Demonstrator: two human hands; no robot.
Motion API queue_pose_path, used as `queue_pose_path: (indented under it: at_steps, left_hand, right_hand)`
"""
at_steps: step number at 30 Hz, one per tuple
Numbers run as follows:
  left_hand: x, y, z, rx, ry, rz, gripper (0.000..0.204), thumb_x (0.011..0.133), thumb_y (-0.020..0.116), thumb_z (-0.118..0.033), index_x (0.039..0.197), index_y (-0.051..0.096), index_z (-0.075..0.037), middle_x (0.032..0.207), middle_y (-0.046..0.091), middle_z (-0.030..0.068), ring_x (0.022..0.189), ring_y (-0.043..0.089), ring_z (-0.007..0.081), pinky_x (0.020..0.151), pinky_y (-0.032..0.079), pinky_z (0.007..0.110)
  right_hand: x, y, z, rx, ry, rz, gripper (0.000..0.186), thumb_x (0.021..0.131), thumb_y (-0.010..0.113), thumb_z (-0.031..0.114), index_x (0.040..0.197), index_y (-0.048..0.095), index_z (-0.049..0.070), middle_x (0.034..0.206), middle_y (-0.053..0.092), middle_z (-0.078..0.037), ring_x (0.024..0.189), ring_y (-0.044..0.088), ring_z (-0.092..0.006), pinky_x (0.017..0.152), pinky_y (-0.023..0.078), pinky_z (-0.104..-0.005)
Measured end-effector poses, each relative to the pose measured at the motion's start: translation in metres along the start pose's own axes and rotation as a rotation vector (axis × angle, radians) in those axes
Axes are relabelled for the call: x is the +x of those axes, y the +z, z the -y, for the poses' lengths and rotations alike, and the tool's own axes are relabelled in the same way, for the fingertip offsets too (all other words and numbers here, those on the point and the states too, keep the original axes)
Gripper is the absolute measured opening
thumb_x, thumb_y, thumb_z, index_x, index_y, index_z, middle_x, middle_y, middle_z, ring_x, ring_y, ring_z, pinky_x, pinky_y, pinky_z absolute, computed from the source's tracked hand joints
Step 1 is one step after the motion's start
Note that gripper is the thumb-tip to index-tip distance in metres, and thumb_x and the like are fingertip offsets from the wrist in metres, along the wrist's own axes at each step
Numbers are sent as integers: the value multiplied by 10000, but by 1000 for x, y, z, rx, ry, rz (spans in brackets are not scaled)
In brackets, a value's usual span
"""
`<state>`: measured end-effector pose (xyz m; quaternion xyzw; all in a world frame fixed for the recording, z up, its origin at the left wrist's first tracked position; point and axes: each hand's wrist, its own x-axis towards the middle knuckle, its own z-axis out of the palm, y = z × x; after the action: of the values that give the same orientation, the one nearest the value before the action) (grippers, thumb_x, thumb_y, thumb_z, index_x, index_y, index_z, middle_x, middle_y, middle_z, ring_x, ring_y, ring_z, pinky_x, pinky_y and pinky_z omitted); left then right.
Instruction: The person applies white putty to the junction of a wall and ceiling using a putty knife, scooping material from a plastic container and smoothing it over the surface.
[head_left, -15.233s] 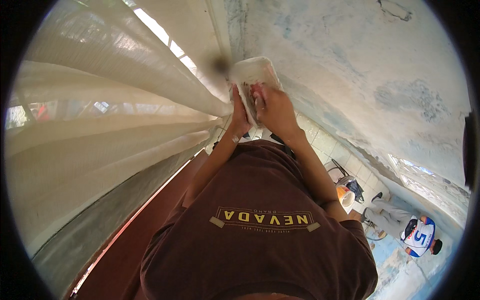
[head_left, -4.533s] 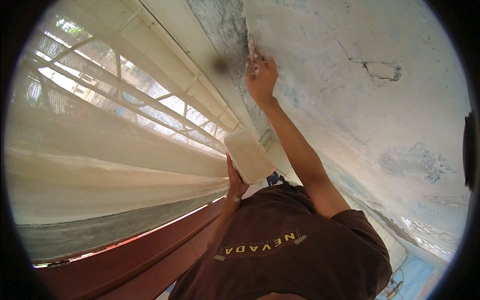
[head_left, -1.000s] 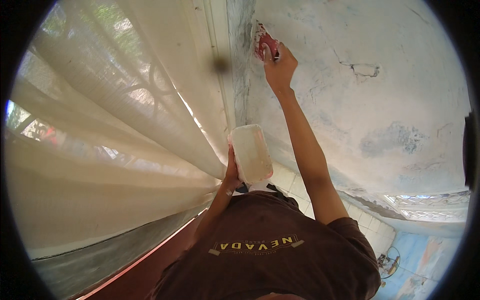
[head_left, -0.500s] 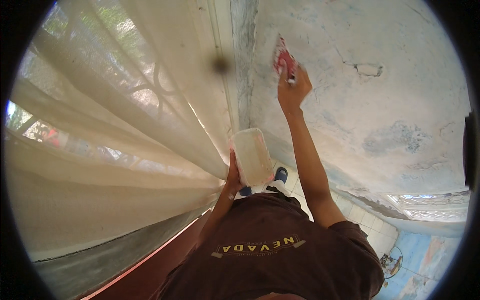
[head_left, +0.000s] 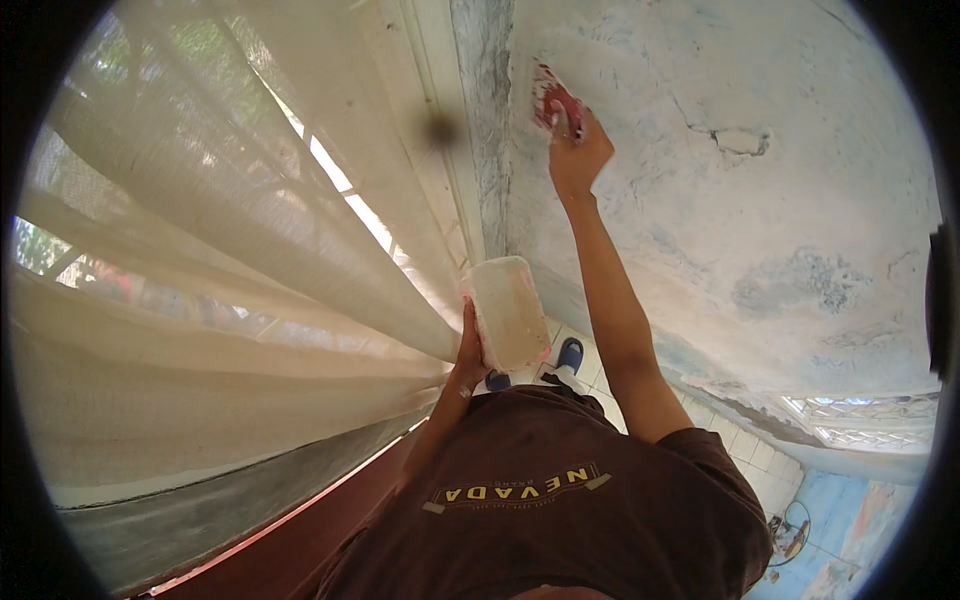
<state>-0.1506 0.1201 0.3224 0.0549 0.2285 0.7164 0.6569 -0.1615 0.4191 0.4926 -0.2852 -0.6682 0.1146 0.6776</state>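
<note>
My right hand (head_left: 580, 160) is raised to the wall, fingers closed around a red putty knife (head_left: 556, 100) smeared with white filler. The blade end lies at the pale, patchy wall (head_left: 640, 130), close to its left corner; whether it touches cannot be told. Lower down, in front of my body, my left hand (head_left: 468, 345) grips the left side of a whitish rectangular tub (head_left: 541, 300) by its wall. Inside the tub is a smooth cream-coloured mass (head_left: 510, 315), and pinkish smears mark its edges.
Long cream curtains (head_left: 230, 260) hang on the left before a bright window. A grey strip (head_left: 482, 120) runs down the wall's corner. The wall has a cracked hollow (head_left: 740, 142). Blue slippers (head_left: 570, 353) stand on pale floor tiles. Cables (head_left: 790, 535) lie at lower right.
My right hand and the putty knife have shifted slightly left and turned, nearer the corner. The curtain has moved, with a bright gap showing. The tub stays almost in place.
</note>
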Motion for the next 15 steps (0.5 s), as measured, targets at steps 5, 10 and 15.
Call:
queue_pose_path:
  at_steps: [5,10,15]
  left_hand:
    - [-1,17,-11,-2,-5,122,862,1012,217,-761,1606,315,-144,1522,506,137,1358,551,315,1108,481,545]
    - [4,9,-9,30,39,-110,865,1008,231,-765,1588,346,-134,1487,538,144,1322,580,329,1085,505,544]
    - [8,29,-14,-3,-6,91,885,995,220,-785,1603,320,-151,1505,514,144,1349,554,347,1084,492,590]
  right_hand:
    - [-17,-55,4,-27,34,-168,82,906,748,43,967,744,-11,770,712,-111,593,575,-172,569,465,-290]
    - [3,-46,32,70,9,-44,66,903,744,30,961,739,0,784,715,-108,607,579,-169,571,463,-285]
    - [32,-3,19,19,-23,123,67,888,749,39,946,733,9,752,682,-128,579,550,-176,558,445,-288]
